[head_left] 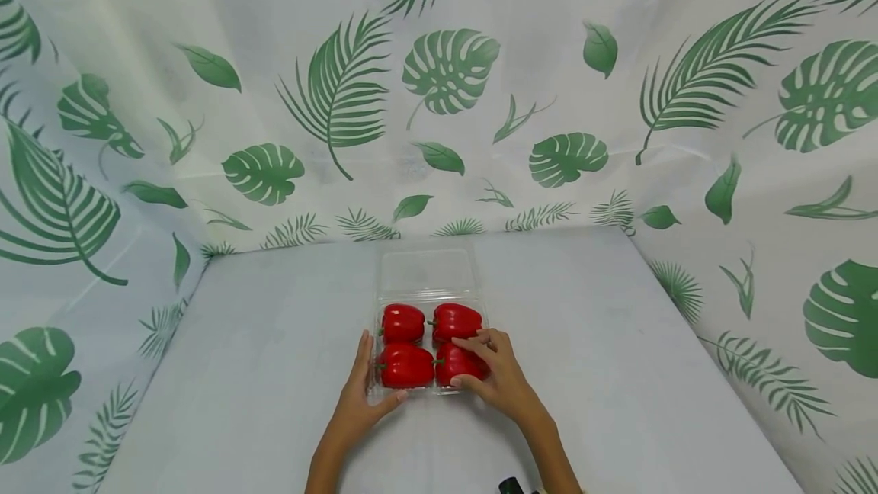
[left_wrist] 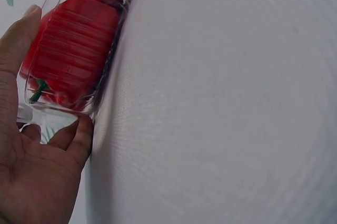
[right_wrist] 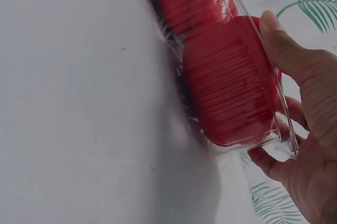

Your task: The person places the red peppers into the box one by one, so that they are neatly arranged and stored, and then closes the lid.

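A clear plastic clamshell container [head_left: 427, 297] lies on the white surface with its lid folded back. Inside are several red bell peppers [head_left: 407, 366] with green stems, in two rows. My left hand [head_left: 354, 408] holds the container's near left corner, fingers along the left side and thumb at the front edge. At the near right, my right hand [head_left: 506, 381] grips a red bell pepper [head_left: 453, 360] from above, thumb on its near side and a fingertip on its far side. Through the clear wall in the right wrist view, that pepper [right_wrist: 229, 84] sits in the container.
The white table surface [head_left: 261, 364] spreads around the container. Leaf-printed cloth [head_left: 480, 151] hangs at the back and both sides. A small dark object [head_left: 511, 485] shows at the bottom edge beside my right forearm.
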### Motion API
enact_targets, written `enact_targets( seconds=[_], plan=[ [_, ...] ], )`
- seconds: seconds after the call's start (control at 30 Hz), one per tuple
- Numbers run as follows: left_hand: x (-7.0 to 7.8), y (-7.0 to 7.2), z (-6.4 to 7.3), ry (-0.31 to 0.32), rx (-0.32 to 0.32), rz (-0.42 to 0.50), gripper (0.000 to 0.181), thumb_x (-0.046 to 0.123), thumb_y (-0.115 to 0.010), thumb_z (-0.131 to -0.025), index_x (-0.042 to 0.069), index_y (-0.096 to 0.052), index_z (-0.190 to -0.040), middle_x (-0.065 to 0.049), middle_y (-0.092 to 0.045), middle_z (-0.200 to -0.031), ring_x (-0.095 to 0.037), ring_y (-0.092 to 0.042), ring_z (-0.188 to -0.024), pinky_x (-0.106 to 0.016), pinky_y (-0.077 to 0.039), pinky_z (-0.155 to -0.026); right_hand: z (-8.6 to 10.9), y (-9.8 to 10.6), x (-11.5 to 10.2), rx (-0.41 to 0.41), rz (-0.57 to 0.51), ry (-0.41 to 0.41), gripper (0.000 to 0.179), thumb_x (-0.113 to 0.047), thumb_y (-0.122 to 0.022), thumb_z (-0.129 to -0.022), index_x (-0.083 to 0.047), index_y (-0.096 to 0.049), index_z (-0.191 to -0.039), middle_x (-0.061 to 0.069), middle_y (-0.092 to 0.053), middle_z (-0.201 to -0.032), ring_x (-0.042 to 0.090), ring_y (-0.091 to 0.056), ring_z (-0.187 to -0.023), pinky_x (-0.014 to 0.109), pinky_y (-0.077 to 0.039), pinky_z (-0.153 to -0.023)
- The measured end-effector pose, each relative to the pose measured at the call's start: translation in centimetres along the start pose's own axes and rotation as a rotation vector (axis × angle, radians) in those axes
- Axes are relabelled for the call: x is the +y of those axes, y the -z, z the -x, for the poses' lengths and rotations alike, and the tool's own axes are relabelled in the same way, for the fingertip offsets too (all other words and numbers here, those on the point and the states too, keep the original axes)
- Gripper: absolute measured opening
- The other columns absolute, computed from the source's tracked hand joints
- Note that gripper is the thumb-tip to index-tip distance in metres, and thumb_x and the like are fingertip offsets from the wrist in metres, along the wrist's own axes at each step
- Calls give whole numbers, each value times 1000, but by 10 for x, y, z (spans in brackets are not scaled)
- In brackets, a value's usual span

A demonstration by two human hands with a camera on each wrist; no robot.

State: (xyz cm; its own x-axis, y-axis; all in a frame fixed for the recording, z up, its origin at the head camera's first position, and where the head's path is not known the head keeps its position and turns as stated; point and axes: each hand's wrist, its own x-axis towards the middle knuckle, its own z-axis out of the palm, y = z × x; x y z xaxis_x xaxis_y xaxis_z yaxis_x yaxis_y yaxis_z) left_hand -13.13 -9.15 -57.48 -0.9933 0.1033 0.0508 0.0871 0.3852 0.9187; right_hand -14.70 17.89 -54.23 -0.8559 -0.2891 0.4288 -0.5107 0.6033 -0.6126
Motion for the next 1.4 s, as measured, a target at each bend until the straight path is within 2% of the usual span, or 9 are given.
enact_targets(
  seconds=[0.17,0.47,0.9,1.1,1.3,1.4],
  plan=[
    [2,1,0,10,-4,6,109,43,-79,-78,19,-9,-159,0,-8,-165,-31,-14,-151,-50,-30,-115,3,-4,2,27,-26,-36,62,-32,-86,-71,-19,-62,-127,5,-54,-123,21,-45,-121,38,-61,-86],
    [3,2,0,12,-15,-2,108,44,-79,-79,17,-11,-158,2,-7,-165,-29,-13,-152,-48,-30,-115,6,-3,0,70,-42,-14,67,-26,-89,-68,-13,-61,-127,8,-54,-127,22,-46,-122,41,-60,-87],
    [3,3,0,13,-12,-4,109,45,-79,-78,18,-11,-158,2,-7,-165,-29,-14,-152,-49,-30,-115,7,-4,1,84,-53,-23,59,-24,-85,-74,-14,-62,-127,7,-54,-128,22,-46,-122,42,-60,-88],
    [5,3,1,15,-18,9,108,44,-79,-78,18,-11,-158,2,-7,-165,-29,-13,-152,-48,-29,-115,2,1,3,101,-104,-102,51,-22,-80,-80,-16,-62,-128,3,-56,-127,19,-50,-121,45,-59,-90],
    [6,4,1,18,-14,-19,109,45,-79,-77,20,-10,-159,0,-8,-165,-31,-15,-151,-50,-31,-114,-11,7,10,116,-192,-172,44,-15,-74,-86,-8,-60,-128,11,-58,-125,37,-57,-117,48,-60,-83],
    [6,5,0,17,-11,-21,109,45,-79,-77,20,-10,-159,0,-8,-165,-31,-15,-151,-51,-31,-114,-20,11,15,116,-232,-227,41,-15,-70,-89,-7,-59,-127,11,-58,-127,38,-56,-119,47,-61,-83]
  ],
)
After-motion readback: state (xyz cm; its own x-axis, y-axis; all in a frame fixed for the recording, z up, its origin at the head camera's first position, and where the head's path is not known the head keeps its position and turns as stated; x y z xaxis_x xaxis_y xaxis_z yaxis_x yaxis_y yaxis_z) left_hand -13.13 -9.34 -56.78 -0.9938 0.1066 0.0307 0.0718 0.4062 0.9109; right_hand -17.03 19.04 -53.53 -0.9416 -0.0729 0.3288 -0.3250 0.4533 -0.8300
